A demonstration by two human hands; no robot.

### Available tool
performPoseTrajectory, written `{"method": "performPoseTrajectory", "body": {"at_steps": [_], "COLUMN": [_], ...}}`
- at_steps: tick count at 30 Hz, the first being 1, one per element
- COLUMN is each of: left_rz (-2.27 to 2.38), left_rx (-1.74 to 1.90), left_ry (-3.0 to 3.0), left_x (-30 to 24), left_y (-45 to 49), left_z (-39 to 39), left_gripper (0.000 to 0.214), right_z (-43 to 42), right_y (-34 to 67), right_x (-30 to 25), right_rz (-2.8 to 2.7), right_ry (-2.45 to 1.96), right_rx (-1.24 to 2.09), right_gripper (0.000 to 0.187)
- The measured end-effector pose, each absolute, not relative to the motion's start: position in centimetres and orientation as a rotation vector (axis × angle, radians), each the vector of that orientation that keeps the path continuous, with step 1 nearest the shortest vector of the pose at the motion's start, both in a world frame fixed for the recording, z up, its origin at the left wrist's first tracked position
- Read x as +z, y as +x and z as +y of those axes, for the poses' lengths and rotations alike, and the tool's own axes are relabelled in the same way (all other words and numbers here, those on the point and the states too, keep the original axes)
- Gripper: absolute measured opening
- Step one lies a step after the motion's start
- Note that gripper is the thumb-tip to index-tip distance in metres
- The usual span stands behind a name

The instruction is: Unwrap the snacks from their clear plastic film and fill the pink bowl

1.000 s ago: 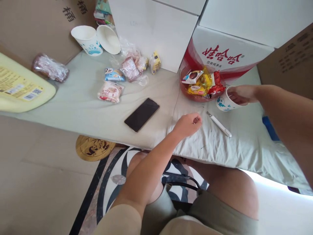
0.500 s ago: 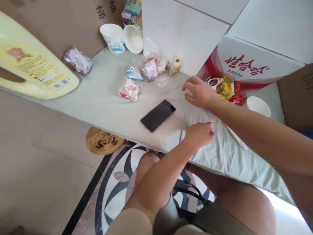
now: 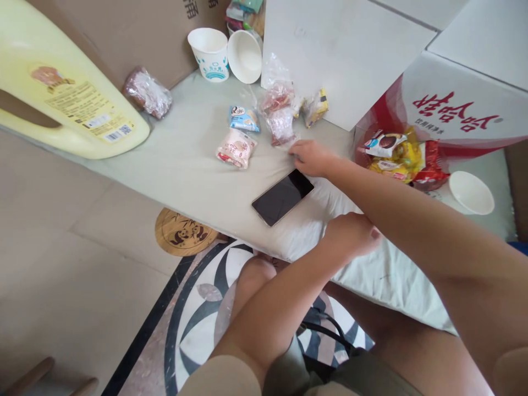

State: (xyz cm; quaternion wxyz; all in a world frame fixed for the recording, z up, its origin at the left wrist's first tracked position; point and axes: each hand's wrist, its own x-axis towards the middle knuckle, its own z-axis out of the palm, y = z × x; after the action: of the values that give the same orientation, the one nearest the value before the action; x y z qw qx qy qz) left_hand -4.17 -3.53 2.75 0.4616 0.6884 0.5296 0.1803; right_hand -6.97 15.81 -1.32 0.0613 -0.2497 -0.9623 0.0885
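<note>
My right hand (image 3: 311,157) reaches over the cloth-covered surface (image 3: 185,148), fingers bent and slightly apart. Its fingertips are at the loose edge of a clear plastic bag (image 3: 282,125) with reddish-brown food inside; I cannot tell whether they touch it. Just below lies a black-screened phone (image 3: 282,197). My left hand (image 3: 355,234) rests closed on the cloth under the right forearm, its fingers curled away, so anything inside is hidden. Left of the bag are a blue snack packet (image 3: 244,119) and a pink-and-white packet (image 3: 236,149). A yellow-and-black wrapped snack (image 3: 315,108) is to its right.
A large yellow jug (image 3: 78,99) stands at left, with a wrapped brown snack (image 3: 147,92) beside it. Paper cups (image 3: 210,59) are at the back, by white boxes (image 3: 330,49). Colourful snack packets (image 3: 400,157) and a white cup (image 3: 471,192) lie right of my right arm.
My right hand has moved left, from beside the colourful packets to the clear bag's edge. My left hand stays closed on the cloth. The view has shifted, so things appear further right.
</note>
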Motion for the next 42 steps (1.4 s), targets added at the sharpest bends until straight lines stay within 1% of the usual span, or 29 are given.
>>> {"method": "performPoseTrajectory", "body": {"at_steps": [4,9,12,15,16,17,19,20,23,25,28,32,36,38,42], "left_rz": [1.308,1.223,1.164,1.399,1.538,1.672,1.830,1.835,1.658,1.528,1.361,1.191,1.057,1.005,0.950], "left_rx": [0.532,0.697,0.875,1.118,1.172,1.181,1.051,0.947,0.758,0.802,0.940,1.010,1.026,0.997,0.898], "left_ry": [1.746,1.776,1.770,1.731,1.695,1.650,1.588,1.588,1.629,1.602,1.424,1.119,0.926,0.842,0.851], "left_x": [2.8,2.9,3.2,3.1,2.9,2.8,2.4,2.3,2.0,1.8,1.4,0.9,1.0,1.2,1.3], "left_y": [-4.3,-4.5,-4.3,-4.0,-3.9,-3.8,-3.5,-3.4,-3.1,-2.9,-2.6,-2.3,-1.7,-1.3,-0.4], "left_z": [-4.0,-4.4,-4.2,-3.6,-3.3,-2.9,-2.4,-2.2,-1.8,-1.6,-1.3,-0.6,-0.1,0.0,0.0], "left_gripper": [0.027,0.013,0.011,0.011,0.012,0.019,0.035,0.039,0.033,0.035,0.044,0.041,0.041,0.043,0.050], "right_z": [12.8,9.4,6.2,1.4,-0.3,-1.9,-4.7,-5.7,-7.1,-7.1,-6.7,-6.6,-6.6,-6.4,-5.8], "right_y": [-1.9,6.0,10.1,13.1,13.8,14.4,15.3,15.7,16.5,16.9,17.2,17.4,18.4,19.1,20.1], "right_x": [0.5,1.2,0.5,-0.2,-0.4,-0.6,-0.8,-0.9,-1.3,-1.6,-2.0,-1.8,-0.9,-0.6,-0.4], "right_rz": [-2.984,-2.806,-2.692,-2.575,-2.556,-2.512,-2.435,-2.406,-2.352,-2.308,-2.217,-2.023,-1.921,-1.930,-2.027], "right_ry": [-0.899,-1.046,-1.088,-1.119,-1.127,-1.134,-1.128,-1.124,-1.159,-1.220,-1.256,-1.245,-1.228,-1.225,-1.222], "right_rx": [0.226,0.431,0.509,0.510,0.503,0.487,0.487,0.494,0.527,0.532,0.488,0.395,0.425,0.451,0.477], "right_gripper": [0.023,0.028,0.024,0.018,0.018,0.020,0.024,0.025,0.027,0.033,0.045,0.049,0.056,0.050,0.015]}}
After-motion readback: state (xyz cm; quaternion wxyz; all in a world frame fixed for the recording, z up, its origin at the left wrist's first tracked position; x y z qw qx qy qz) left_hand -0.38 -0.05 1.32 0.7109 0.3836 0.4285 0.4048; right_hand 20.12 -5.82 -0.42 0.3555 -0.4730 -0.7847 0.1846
